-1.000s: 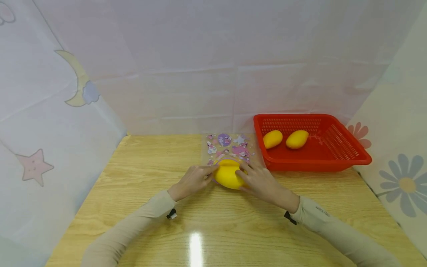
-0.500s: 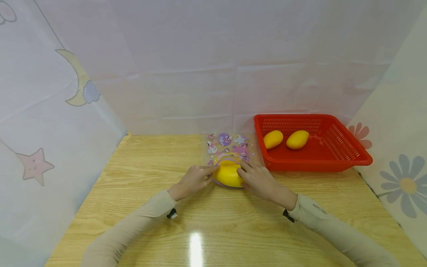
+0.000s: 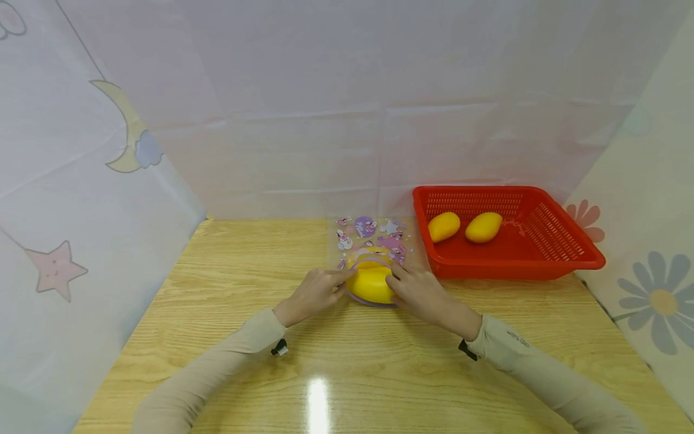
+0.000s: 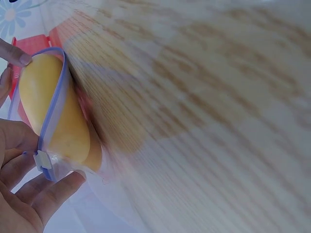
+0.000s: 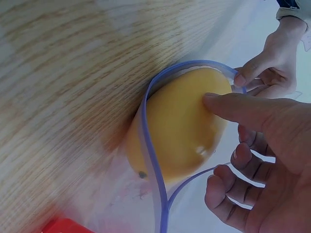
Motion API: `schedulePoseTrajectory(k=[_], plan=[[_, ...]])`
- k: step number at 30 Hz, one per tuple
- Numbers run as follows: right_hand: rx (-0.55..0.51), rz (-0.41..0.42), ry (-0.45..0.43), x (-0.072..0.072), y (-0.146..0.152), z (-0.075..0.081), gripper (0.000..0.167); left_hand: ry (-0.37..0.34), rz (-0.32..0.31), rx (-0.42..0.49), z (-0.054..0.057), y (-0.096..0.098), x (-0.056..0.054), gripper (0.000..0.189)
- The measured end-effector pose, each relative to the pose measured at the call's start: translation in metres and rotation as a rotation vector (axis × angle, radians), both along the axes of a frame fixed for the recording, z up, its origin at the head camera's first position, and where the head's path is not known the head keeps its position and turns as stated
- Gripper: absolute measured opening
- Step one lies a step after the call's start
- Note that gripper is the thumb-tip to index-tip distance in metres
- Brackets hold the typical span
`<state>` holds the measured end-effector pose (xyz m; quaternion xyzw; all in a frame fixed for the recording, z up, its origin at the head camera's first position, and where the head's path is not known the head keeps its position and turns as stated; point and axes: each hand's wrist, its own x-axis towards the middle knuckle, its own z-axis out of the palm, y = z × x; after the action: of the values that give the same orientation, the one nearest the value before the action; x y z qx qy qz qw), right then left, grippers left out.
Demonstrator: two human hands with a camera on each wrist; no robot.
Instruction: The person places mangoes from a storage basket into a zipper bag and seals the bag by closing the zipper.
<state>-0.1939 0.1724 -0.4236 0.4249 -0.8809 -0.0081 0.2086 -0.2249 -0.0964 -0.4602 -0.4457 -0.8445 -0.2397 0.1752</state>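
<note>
A clear zip bag (image 3: 364,227) with pink and purple prints lies on the table, its mouth towards the person and held apart. In the mouth sits a yellow mango (image 3: 373,284), ringed by the purple rim. More yellow shows through the film behind it. My left hand (image 3: 317,293) pinches the bag's left edge, close to the white slider (image 4: 43,160) in the left wrist view. On the other side is my right hand (image 3: 425,299); its thumb (image 5: 228,106) presses the mango while the other fingers bend loosely beside the rim.
A red plastic basket (image 3: 504,269) stands at the back right, close beside the bag. Two mangoes (image 3: 482,228) lie in its left part. Printed cloth walls (image 3: 293,157) enclose the wooden table (image 3: 238,259) at the back and sides.
The mango has gone slightly farther into the bag, and the purple rim now shows below it. My right hand has shifted a little with it; my left hand stays in place.
</note>
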Motion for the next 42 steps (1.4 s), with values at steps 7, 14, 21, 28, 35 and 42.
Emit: schedulePoseTrajectory(k=[7,14,21,28,35,42], plan=[[-0.002,0.016,0.005,0.003,0.000,0.001,0.042,0.001,0.004,-0.011,0.001,0.000,0.000,0.036],[-0.015,-0.017,-0.018,0.006,0.001,0.004,0.039,-0.003,0.007,-0.019,0.000,0.000,0.001,0.035],[0.002,-0.043,-0.027,0.009,0.005,0.009,0.041,-0.012,-0.001,-0.015,-0.001,0.000,0.001,0.035],[0.016,-0.050,-0.038,0.008,0.008,0.015,0.044,-0.009,-0.002,-0.023,0.000,-0.001,0.001,0.034],[0.000,-0.067,-0.028,0.008,0.010,0.021,0.042,-0.003,0.001,-0.033,0.000,-0.001,0.001,0.034],[0.012,-0.107,-0.048,0.007,0.013,0.030,0.040,0.002,0.000,-0.032,0.000,-0.001,0.001,0.034]])
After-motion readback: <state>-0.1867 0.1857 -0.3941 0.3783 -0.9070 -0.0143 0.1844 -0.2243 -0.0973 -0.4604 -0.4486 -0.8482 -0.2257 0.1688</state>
